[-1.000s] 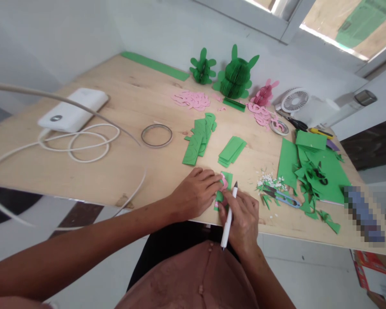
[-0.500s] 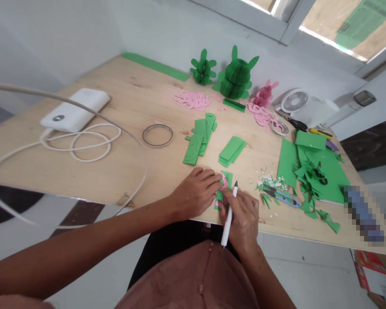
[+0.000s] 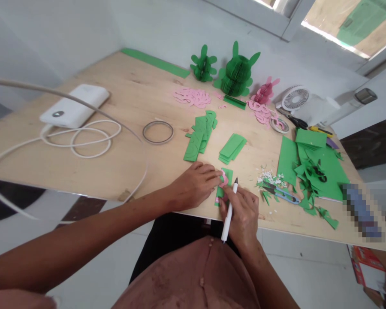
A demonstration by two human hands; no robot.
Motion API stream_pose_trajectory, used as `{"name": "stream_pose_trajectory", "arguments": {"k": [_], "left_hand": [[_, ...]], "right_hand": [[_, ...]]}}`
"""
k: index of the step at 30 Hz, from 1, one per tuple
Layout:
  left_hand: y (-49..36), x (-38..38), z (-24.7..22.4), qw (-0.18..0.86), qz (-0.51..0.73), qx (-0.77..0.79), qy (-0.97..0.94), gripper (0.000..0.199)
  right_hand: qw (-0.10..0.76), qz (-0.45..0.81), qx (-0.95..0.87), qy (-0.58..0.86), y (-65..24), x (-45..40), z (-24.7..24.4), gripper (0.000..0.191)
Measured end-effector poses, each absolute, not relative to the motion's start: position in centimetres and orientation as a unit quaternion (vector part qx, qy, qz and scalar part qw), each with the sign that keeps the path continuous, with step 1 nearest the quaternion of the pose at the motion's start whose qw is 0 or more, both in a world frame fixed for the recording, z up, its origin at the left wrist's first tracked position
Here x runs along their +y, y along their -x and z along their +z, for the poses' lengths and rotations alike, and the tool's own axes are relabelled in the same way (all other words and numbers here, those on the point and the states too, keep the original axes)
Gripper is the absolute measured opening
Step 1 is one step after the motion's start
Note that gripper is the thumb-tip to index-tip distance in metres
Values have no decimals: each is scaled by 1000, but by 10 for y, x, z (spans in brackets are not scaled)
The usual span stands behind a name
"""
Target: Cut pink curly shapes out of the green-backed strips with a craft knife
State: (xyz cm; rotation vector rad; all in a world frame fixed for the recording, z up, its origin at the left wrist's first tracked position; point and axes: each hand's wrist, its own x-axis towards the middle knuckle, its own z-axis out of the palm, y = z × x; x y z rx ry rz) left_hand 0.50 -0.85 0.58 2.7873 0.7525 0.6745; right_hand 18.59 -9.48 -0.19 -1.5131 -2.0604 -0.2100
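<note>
A green paper strip [image 3: 227,175] lies near the table's front edge, with a pink paper cutout [image 3: 225,179] on top of it. My left hand [image 3: 194,186] rests from the left with its fingers stretched out, their tips pressing on the cutout and the strip's edge. A white pen [image 3: 228,216] is tucked in my right hand [image 3: 242,214], dark tip pointing away from me. The index finger of that hand touches the strip just below the cutout. Part of the strip is hidden under my fingers. Green rectangles [image 3: 232,148] are stacked just beyond.
Green cut pieces [image 3: 200,137], pink cutouts [image 3: 193,98] and a tape ring [image 3: 158,131] lie farther back. Blue thread snips [image 3: 281,193] sit among scraps at right. Green paper figures [image 3: 236,75] and a small fan [image 3: 295,99] stand along the wall. A power bank [image 3: 75,105] with a looped cable is at left.
Both hands stay at the strip with little movement; slightly more of the pink cutout shows between the fingers. The whole view has shifted a little.
</note>
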Motion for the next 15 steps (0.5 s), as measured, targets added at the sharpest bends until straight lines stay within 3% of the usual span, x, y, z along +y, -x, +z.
{"name": "stream_pose_trajectory", "arguments": {"k": [15], "left_hand": [[1,1,0,41,214,202,-955,31]], "right_hand": [[286,-75,-770,565,-185,-95,-1,22]]}}
